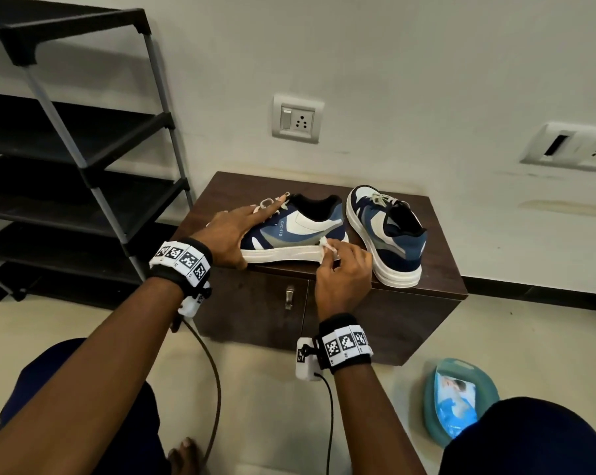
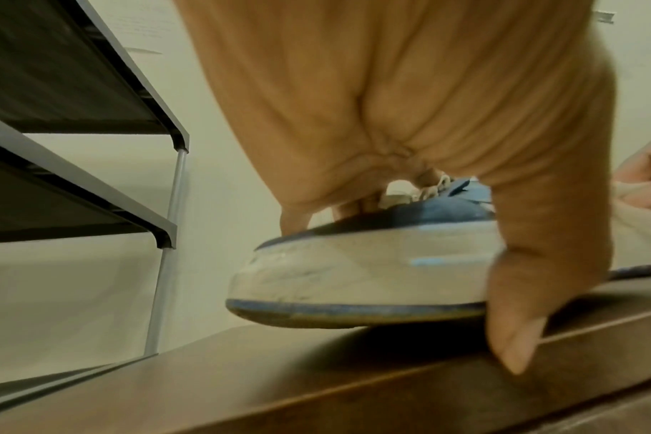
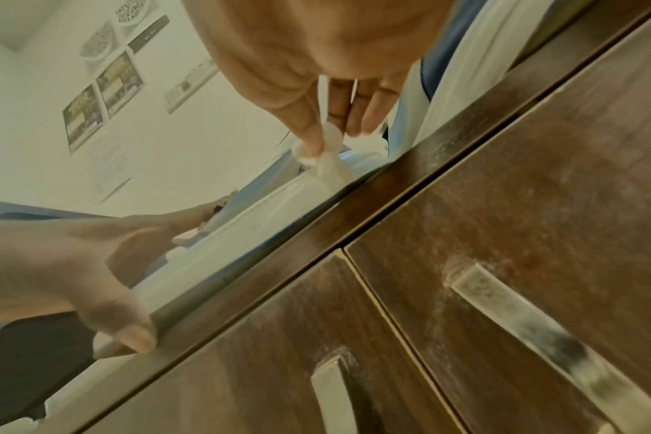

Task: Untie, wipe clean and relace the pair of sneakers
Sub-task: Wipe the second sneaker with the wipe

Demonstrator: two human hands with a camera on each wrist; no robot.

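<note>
Two blue, navy and white sneakers sit on a low dark wooden cabinet [image 1: 440,269]. The near sneaker [image 1: 300,231] lies side-on with its toe to the left. My left hand [image 1: 234,228] lies over its toe and laces, fingers straight, thumb down against the white sole [image 2: 353,273]. My right hand [image 1: 341,269] pinches a small white wipe [image 1: 327,246] against the sole's rear side; the wipe [image 3: 325,158] shows between thumb and fingers. The other sneaker [image 1: 389,234] stands at the right, heel towards me, laces tied.
A black shoe rack [image 1: 67,138] stands to the left of the cabinet. A teal tub with a blue wipes pack [image 1: 457,399] sits on the floor at the right. Wall sockets [image 1: 296,120] are behind. Metal handles [image 3: 539,323] are on the cabinet's front doors.
</note>
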